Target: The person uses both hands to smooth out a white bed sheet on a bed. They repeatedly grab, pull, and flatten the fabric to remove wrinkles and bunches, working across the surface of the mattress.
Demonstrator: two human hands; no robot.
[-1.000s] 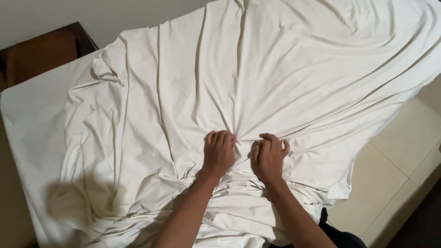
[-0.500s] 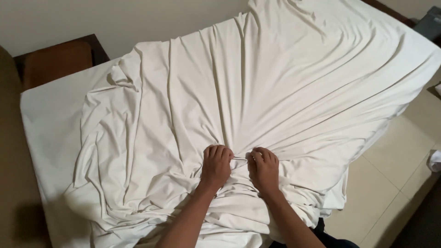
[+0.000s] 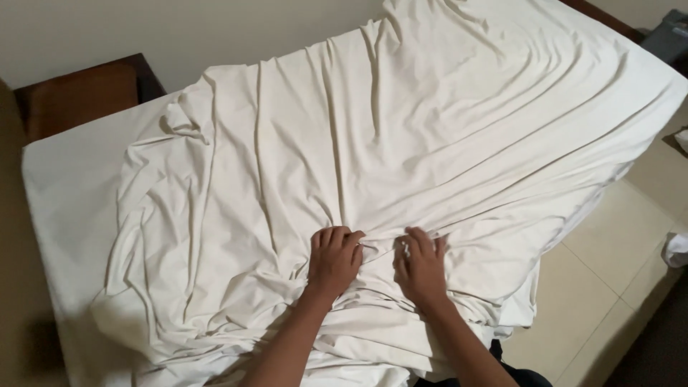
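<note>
Sheet [image 3: 401, 143], cream and creased, lies spread over the mattress [image 3: 64, 186]. Left hand [image 3: 334, 259] and right hand [image 3: 421, 265], side by side, clench fingers on its bunched folds near the bed's edge.

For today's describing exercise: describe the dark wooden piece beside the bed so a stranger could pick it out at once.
Start at the mattress under the cream sheet. Follow its bare corner toward the wall: the wooden furniture stands there. It alone is dark reddish-brown; everything nearby is pale.

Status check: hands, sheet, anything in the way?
Left hand and right hand both fisted in the sheet. Sheet wrinkled, spread over mattress. Nothing on it.
</note>
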